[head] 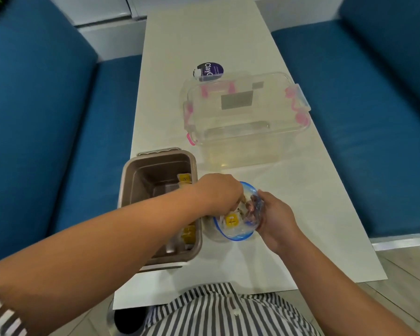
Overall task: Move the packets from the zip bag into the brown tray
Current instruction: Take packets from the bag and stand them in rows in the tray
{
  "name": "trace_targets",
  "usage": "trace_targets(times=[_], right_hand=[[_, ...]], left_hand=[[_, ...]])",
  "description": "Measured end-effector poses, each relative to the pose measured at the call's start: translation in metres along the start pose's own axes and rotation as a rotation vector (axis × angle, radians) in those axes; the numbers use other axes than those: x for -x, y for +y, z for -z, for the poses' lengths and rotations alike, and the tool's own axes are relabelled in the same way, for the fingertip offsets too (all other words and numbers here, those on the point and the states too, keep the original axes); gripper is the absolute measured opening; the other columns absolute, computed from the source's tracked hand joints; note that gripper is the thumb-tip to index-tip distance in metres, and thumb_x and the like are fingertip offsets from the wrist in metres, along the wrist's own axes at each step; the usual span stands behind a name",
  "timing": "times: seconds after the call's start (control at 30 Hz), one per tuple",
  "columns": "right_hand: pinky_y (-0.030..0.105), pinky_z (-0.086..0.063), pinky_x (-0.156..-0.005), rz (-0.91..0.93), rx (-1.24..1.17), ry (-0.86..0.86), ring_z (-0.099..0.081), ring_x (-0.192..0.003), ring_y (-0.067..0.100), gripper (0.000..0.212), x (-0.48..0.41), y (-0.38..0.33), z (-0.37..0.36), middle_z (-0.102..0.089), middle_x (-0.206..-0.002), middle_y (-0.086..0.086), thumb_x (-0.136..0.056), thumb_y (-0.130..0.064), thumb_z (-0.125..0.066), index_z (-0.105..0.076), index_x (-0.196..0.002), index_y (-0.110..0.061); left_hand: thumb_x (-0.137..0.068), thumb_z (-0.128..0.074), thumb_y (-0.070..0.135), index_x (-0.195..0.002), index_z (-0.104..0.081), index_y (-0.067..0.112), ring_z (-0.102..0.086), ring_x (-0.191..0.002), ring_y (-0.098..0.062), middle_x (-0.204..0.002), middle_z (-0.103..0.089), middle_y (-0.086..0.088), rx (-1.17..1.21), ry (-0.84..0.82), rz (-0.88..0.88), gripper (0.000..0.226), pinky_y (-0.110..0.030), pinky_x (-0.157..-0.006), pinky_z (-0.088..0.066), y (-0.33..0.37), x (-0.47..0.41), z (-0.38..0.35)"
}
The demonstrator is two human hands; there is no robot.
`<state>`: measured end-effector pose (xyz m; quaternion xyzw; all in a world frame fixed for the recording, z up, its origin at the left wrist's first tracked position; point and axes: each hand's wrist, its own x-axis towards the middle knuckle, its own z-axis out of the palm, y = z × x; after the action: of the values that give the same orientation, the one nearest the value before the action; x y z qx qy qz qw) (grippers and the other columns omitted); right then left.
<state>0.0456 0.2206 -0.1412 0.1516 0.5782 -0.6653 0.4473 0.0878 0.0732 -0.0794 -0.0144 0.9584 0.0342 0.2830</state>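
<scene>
Zip bag [229, 232] rim in right hand's [277, 220] tight grip; left hand's [218, 193] grip hidden, unreadable.

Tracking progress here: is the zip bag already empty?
No, a yellow packet lies inside the zip bag that the left hand reaches into.

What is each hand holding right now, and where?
The right hand grips the zip bag at its open rim. The left hand reaches inside; whether it pinches the yellow packet cannot be told.
</scene>
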Motion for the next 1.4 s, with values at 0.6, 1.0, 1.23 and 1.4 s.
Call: trace_targets(times=[0.6, 1.0, 1.23, 1.4], right_hand=[[0.046, -0.056, -0.095, 0.006, -0.004, 0.016, -0.072, -0.100, 0.030, 0.035, 0.001, 0.001, 0.000, -0.076, -0.114, 0.018, -0.104, -0.021, -0.053, -0.068, -0.124, 0.003], [0.046, -0.055, -0.091, 0.021, 0.025, 0.011, -0.070, -0.096, 0.030, 0.034, -0.005, 0.000, 0.003, -0.075, -0.106, 0.017, -0.104, -0.022, -0.051, -0.068, -0.120, 0.003], [0.049, -0.056, -0.097, 0.014, 0.068, 0.018, -0.073, -0.101, 0.031, 0.031, -0.007, -0.002, 0.001, -0.077, -0.108, 0.017, -0.106, -0.024, -0.048, -0.071, -0.112, -0.004], [0.048, -0.057, -0.098, 0.020, 0.095, 0.008, -0.074, -0.101, 0.030, 0.031, -0.006, -0.002, -0.001, -0.079, -0.099, 0.013, -0.107, -0.025, -0.047, -0.073, -0.105, -0.007]], left_hand=[[-0.091, -0.057, 0.016, -0.097, -0.067, 0.019, -0.059, -0.079, -0.020, -0.093, -0.063, -0.002, 0.033, -0.014, 0.079, 0.012, -0.032, -0.065, -0.049, 0.009, 0.008, -0.001], [-0.091, -0.055, 0.012, -0.101, -0.076, 0.021, -0.061, -0.086, -0.010, -0.086, -0.064, 0.013, 0.472, 0.098, 0.166, 0.025, -0.021, -0.073, -0.048, -0.005, 0.019, 0.034], [-0.091, -0.065, 0.010, -0.113, -0.074, 0.024, -0.063, -0.090, -0.011, -0.098, -0.070, 0.007, 0.342, 0.055, 0.096, 0.028, -0.018, -0.074, -0.047, -0.006, 0.024, 0.039], [-0.093, -0.063, 0.024, -0.105, -0.075, 0.030, -0.061, -0.091, -0.012, -0.098, -0.071, 0.009, 0.216, 0.240, 0.134, 0.018, -0.032, -0.080, -0.054, -0.006, 0.025, 0.037]])
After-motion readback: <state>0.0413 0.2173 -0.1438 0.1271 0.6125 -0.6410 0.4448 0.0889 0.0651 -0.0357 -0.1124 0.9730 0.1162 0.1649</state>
